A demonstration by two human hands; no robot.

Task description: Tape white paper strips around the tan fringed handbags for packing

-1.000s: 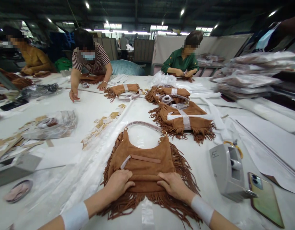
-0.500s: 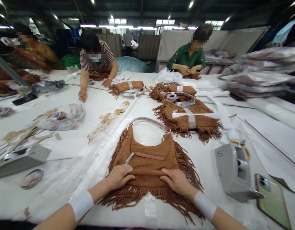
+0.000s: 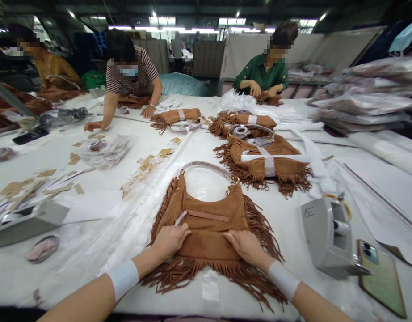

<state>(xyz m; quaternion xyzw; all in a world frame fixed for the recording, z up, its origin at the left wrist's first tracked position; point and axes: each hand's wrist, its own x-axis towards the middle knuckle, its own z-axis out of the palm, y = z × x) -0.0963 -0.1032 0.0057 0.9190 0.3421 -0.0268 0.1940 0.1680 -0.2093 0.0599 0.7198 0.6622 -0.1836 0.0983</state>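
A brown suede handbag (image 3: 206, 243) lies flat in front of me, its fringe (image 3: 179, 275) spread along the bottom and sides. Its wrapped shoulder strap (image 3: 209, 166) arches away from me, and a zip with a tan trim strip (image 3: 208, 216) crosses its front. My left hand (image 3: 170, 239) has curled fingers gripping the bag's left front, just below the wrapped zip pull (image 3: 181, 218). On the opposite side, my right hand (image 3: 246, 243) pinches the suede with thumb and fingers. Both wrists have white bands; some fingertips are hidden.
Several fringed bags (image 3: 268, 156) lie beyond on the right. A grey tape dispenser (image 3: 321, 237) and a phone (image 3: 382, 277) sit right; another dispenser (image 3: 28, 221) is left. Paper tags (image 3: 147, 165) are scattered mid-table. Co-workers (image 3: 135, 74) work across the table.
My hands have shifted slightly on the bag, and the fold across its lower front has flattened out. Across the table, a co-worker's hand has moved left and the clear plastic bag has shifted.
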